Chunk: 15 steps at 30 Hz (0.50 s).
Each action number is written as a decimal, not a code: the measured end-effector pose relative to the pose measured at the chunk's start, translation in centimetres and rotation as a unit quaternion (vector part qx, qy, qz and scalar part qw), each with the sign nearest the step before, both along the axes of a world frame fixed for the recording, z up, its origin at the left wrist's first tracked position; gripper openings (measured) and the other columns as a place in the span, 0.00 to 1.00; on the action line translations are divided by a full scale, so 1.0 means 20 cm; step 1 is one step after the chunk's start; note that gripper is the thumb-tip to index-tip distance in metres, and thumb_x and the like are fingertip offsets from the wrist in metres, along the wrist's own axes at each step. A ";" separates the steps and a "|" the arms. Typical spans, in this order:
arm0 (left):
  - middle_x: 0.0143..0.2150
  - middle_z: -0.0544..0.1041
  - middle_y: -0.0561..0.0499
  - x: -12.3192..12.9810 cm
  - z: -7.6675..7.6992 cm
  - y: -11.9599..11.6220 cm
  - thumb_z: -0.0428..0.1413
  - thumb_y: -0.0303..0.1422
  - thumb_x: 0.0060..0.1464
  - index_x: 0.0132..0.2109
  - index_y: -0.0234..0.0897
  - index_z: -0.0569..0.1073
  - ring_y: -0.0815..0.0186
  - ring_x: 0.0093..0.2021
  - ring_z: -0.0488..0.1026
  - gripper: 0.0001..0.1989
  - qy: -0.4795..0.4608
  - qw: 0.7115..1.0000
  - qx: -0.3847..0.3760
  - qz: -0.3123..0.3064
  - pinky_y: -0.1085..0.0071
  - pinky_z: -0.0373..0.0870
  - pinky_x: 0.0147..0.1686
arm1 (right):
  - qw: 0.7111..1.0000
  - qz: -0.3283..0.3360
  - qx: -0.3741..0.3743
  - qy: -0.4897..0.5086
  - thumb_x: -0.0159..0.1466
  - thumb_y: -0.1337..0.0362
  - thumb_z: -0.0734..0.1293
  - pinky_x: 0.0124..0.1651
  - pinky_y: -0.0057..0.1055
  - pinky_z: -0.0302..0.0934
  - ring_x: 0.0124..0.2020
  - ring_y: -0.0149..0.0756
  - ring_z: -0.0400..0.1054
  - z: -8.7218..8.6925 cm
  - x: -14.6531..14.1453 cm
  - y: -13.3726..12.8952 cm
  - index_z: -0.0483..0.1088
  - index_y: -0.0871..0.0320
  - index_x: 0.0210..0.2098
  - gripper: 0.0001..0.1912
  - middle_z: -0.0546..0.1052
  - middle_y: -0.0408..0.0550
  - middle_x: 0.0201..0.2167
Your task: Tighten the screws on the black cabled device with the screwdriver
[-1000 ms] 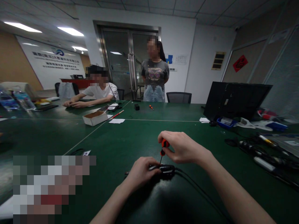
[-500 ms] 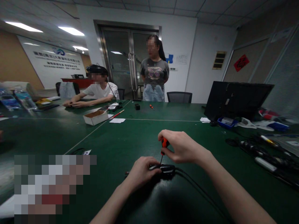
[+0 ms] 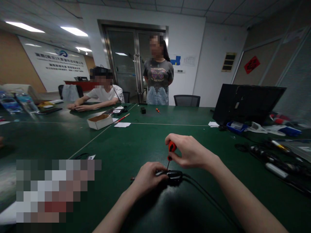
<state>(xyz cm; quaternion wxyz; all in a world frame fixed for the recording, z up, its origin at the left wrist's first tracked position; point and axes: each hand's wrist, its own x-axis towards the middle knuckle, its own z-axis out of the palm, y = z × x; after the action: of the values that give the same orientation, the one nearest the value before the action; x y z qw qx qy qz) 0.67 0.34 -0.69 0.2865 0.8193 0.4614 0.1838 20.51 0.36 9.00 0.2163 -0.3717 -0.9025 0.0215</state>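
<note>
A screwdriver (image 3: 172,147) with a red and black handle stands nearly upright in my right hand (image 3: 186,151), closed around the handle. Its thin shaft points down to a black device (image 3: 174,175) with a glossy top, and the tip meets the device close to my left fingertips. My left hand (image 3: 148,176) is closed on the device and holds it low at the table; the palm hides much of its left part. Black cables (image 3: 204,191) run from the device's right end toward the lower right.
The green table (image 3: 116,145) bears a white open box (image 3: 100,122), a second screwdriver (image 3: 158,110) and a small black block (image 3: 143,110). A monitor (image 3: 247,103), a blue tray (image 3: 236,127) and black cables lie right. Two people (image 3: 159,76) are across the table.
The screwdriver's handle has turned slightly in my right hand. My left hand and the device stay where they were. The standing person has shifted slightly left.
</note>
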 end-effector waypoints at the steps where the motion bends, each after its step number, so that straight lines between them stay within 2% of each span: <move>1: 0.43 0.83 0.47 0.00 0.00 0.00 0.58 0.34 0.54 0.43 0.36 0.83 0.59 0.44 0.77 0.12 0.000 1.000 0.000 0.001 0.70 0.68 0.43 | 1.000 0.003 -0.009 0.005 0.61 0.69 0.68 0.34 0.27 0.52 0.33 0.32 0.67 0.00 0.00 0.00 0.64 0.57 0.45 0.13 0.75 0.45 0.37; 4: 0.43 0.83 0.47 0.00 0.00 0.00 0.59 0.35 0.54 0.42 0.36 0.83 0.59 0.43 0.77 0.12 0.000 1.000 0.000 0.004 0.71 0.68 0.42 | 1.000 -0.017 0.003 -0.001 0.63 0.68 0.68 0.33 0.27 0.50 0.33 0.32 0.67 -0.01 -0.01 0.01 0.64 0.56 0.45 0.12 0.75 0.45 0.36; 7: 0.43 0.83 0.47 0.00 -0.01 0.01 0.59 0.34 0.54 0.42 0.36 0.84 0.59 0.43 0.77 0.12 -0.001 1.000 0.003 0.005 0.71 0.68 0.42 | 0.998 -0.042 0.043 -0.032 0.65 0.61 0.69 0.30 0.28 0.46 0.31 0.33 0.67 -0.03 -0.03 0.03 0.65 0.56 0.41 0.10 0.76 0.45 0.34; 10: 0.43 0.83 0.47 0.00 -0.01 0.01 0.59 0.35 0.55 0.43 0.37 0.83 0.59 0.44 0.77 0.12 0.002 1.000 0.001 0.004 0.71 0.68 0.43 | 0.995 -0.051 0.071 -0.046 0.66 0.55 0.68 0.30 0.29 0.45 0.30 0.34 0.67 -0.03 -0.04 0.03 0.65 0.56 0.37 0.12 0.75 0.46 0.32; 12: 0.44 0.83 0.47 0.00 -0.01 0.01 0.58 0.34 0.55 0.44 0.37 0.83 0.59 0.44 0.77 0.13 0.003 1.000 -0.005 0.005 0.71 0.68 0.43 | 0.997 -0.034 0.062 -0.028 0.64 0.57 0.70 0.30 0.28 0.47 0.32 0.34 0.68 -0.02 -0.03 0.02 0.65 0.57 0.38 0.12 0.75 0.46 0.34; 15: 0.44 0.83 0.47 0.00 -0.01 0.00 0.59 0.35 0.54 0.44 0.37 0.83 0.59 0.44 0.77 0.13 0.010 1.000 -0.002 0.007 0.71 0.68 0.42 | 1.000 -0.005 0.010 0.006 0.61 0.67 0.70 0.33 0.27 0.51 0.33 0.32 0.68 -0.01 0.00 0.01 0.64 0.57 0.42 0.13 0.76 0.44 0.36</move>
<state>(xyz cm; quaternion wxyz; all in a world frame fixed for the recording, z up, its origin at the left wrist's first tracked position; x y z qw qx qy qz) 0.69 0.40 -0.92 0.2827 0.8174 0.4699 0.1768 20.41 0.61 8.80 0.2255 -0.3743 -0.8994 0.0134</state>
